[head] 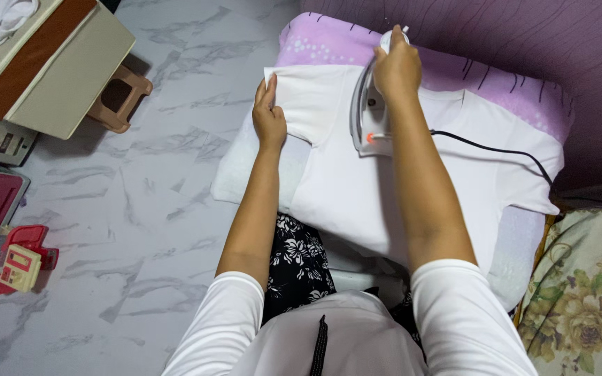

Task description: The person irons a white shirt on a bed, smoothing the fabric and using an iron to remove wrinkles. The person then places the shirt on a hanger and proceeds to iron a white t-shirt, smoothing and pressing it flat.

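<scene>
Right hand (397,69) grips the iron (369,111) at upper centre; left hand (268,115) lies flat, pinning the white shirt (357,181) sleeve just beside it. Fingers so near risk a burn; lingering could scorch cloth.

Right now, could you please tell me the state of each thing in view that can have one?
White T-shirt: spread flat on the padded board, sleeve held down.
Iron: resting on the shirt, orange light lit, cord attached.
Black cord: trailing across the shirt to the right.
Left hand: pressed flat on the sleeve.
Right hand: closed around the iron's handle.
Plastic stool: tipped on its side.
</scene>
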